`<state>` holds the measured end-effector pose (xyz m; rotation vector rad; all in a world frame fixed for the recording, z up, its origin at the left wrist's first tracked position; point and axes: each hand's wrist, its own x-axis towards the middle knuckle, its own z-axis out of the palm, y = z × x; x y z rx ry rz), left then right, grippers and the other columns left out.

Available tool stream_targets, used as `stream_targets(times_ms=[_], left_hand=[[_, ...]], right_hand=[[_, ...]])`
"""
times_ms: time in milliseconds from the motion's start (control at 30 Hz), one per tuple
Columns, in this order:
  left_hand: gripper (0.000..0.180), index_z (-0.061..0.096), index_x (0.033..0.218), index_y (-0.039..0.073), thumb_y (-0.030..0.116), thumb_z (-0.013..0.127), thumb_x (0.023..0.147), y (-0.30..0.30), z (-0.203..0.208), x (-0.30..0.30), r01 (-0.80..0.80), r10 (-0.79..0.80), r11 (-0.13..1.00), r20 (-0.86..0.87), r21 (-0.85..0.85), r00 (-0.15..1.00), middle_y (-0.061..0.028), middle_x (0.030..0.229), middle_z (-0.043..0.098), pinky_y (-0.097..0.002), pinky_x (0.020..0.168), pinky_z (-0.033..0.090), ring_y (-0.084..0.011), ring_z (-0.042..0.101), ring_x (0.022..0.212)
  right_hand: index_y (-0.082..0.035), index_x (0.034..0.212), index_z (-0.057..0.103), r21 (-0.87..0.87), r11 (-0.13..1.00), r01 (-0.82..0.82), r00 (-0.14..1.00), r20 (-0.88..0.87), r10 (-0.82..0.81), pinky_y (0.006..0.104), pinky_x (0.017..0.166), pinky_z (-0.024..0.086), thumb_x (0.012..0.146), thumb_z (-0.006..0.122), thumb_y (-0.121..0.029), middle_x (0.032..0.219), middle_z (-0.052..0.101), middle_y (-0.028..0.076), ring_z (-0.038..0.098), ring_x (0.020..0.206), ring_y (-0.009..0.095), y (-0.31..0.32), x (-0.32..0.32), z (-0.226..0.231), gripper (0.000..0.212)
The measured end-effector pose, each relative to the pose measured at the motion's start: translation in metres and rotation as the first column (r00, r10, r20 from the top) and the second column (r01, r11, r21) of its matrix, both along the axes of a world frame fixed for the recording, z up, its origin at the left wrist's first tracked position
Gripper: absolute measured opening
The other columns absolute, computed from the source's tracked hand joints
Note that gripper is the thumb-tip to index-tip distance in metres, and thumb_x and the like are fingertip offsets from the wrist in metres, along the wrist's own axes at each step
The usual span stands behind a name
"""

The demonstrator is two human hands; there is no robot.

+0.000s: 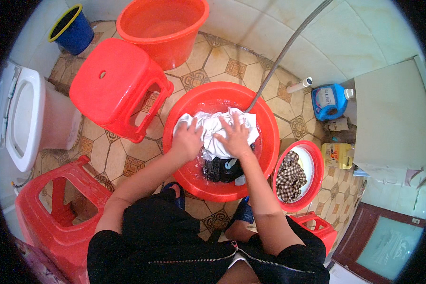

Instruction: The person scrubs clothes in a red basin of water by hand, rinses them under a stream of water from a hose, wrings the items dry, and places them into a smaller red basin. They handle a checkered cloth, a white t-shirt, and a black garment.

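Note:
A white cloth [214, 128], bunched and wet, lies at the surface of the water in a large red basin [265, 156]. My left hand [188, 140] rests on the cloth's left part, fingers spread. On its right part lies my right hand [235, 137], its fingers also apart and flat on the fabric. Nearer to me in the same basin is a black cloth [218, 170], partly under water and partly covered by the white one. A grey ribbed hose [288, 45] comes down from above, and its end goes in at the basin's far right, beside the white cloth.
Right of the basin, a smaller red basin [319, 163] holds a checked cloth [289, 177]. Red stools [113, 83] stand to the left, near a toilet [26, 118]. Farther off are a red tub [175, 45] and blue bucket [75, 35]; a blue detergent bottle [327, 102] stands right.

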<state>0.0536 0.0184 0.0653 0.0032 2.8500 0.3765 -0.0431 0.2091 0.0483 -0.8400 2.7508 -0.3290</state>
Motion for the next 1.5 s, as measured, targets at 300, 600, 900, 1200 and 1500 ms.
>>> stream_targets(times_ms=[300, 600, 900, 1200, 1500], left_hand=[[0.086, 0.04, 0.146, 0.018, 0.043, 0.075, 0.072, 0.017, -0.07, 0.004, 0.033, -0.041, 0.995, 0.087, 0.089, 0.995, -0.0218, 0.158, 0.008, -0.0508, 0.113, 0.025, -0.0488, 0.027, 0.136], [0.085, 0.047, 0.141, 0.016, 0.044, 0.078, 0.067, 0.016, -0.104, -0.005, 0.105, -0.113, 0.989, 0.079, 0.105, 0.99, -0.0179, 0.152, 0.031, -0.0492, 0.112, 0.027, -0.0417, 0.033, 0.134], [0.089, 0.04, 0.143, 0.008, 0.045, 0.077, 0.07, 0.012, -0.069, -0.019, 0.09, -0.109, 0.982, 0.111, 0.167, 0.988, -0.0257, 0.146, 0.036, -0.0505, 0.111, 0.03, -0.0449, 0.034, 0.134], [0.047, 0.061, 0.12, 0.001, 0.012, 0.071, 0.075, -0.023, -0.028, -0.012, -0.288, 0.403, 0.576, 0.04, 0.765, 0.914, -0.0195, 0.111, 0.066, -0.0351, 0.082, 0.054, -0.0284, 0.068, 0.095], [0.02, 0.07, 0.1, 0.006, 0.02, 0.063, 0.087, -0.063, 0.031, 0.01, -0.371, 0.497, 0.79, -0.154, 0.489, 0.854, -0.0163, 0.08, 0.067, -0.0389, 0.065, 0.051, -0.0291, 0.067, 0.074]], right_hand=[[-0.029, 0.151, 0.027, 0.039, 0.999, -0.029, 1.0, -0.001, 0.029, 0.0574, 0.115, 0.016, 0.09, 0.052, -0.053, 0.159, 0.013, 0.016, 0.022, 0.139, 0.051, -0.021, 0.014, -0.048, 0.07], [-0.013, 0.153, 0.021, -0.071, 0.997, 0.007, 0.996, 0.092, -0.001, 0.0479, 0.117, 0.019, 0.094, 0.048, -0.045, 0.155, 0.022, 0.022, 0.026, 0.139, 0.045, -0.026, 0.002, -0.072, 0.072], [-0.012, 0.149, 0.031, -0.171, 0.984, -0.049, 0.996, 0.06, 0.06, 0.046, 0.119, 0.016, 0.092, 0.053, -0.039, 0.155, 0.027, 0.014, 0.024, 0.142, 0.035, -0.023, -0.021, -0.082, 0.067], [-0.012, 0.1, 0.073, -0.595, 0.75, 0.287, 0.955, 0.242, -0.173, 0.035, 0.088, 0.045, 0.076, 0.069, -0.008, 0.098, 0.059, 0.013, 0.056, 0.101, 0.028, 0.012, -0.031, -0.073, 0.024], [-0.007, 0.075, 0.061, -0.713, 0.185, 0.676, 0.737, 0.651, -0.183, 0.021, 0.058, 0.033, 0.08, 0.061, -0.002, 0.071, 0.056, -0.004, 0.046, 0.063, 0.005, 0.054, -0.029, -0.005, 0.007]])
